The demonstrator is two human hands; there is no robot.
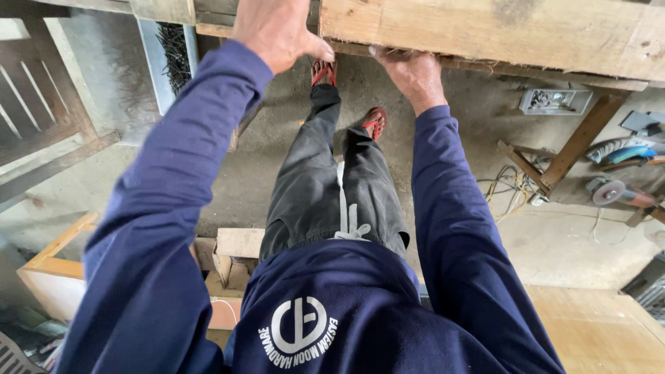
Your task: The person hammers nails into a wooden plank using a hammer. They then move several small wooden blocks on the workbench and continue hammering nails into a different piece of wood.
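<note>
- Both hands are up at the near edge of a wide wooden plank (499,31) that crosses the top of the view. My left hand (273,31) rests on the edge with its thumb stretched toward the right. My right hand (415,73) hooks its fingers under the edge, so I cannot see the fingertips.
- Neither hand shows a full wrap around the wood. The left looks loosely curled and the right is bent at the knuckles. I cannot tell how firm either hold is.
- Below the plank stand my feet in red sandals (374,123), on a dusty concrete floor (554,242).
- To the right I see a wooden trestle leg (578,142), a tangle of cables (512,187) at its foot, an angle grinder (616,192) and a small tray of metal bits (554,101).
- To the left sit a slatted wooden frame (34,111) and a light wooden box frame (59,266).
- I judge the risks as these:
  - With only fingertips under it, the plank could slip and drop toward open-toed feet.
  - The rough, frayed lower edge could drive splinters into bare fingers.
  - A step to the right could catch the cables or the grinder.
</note>
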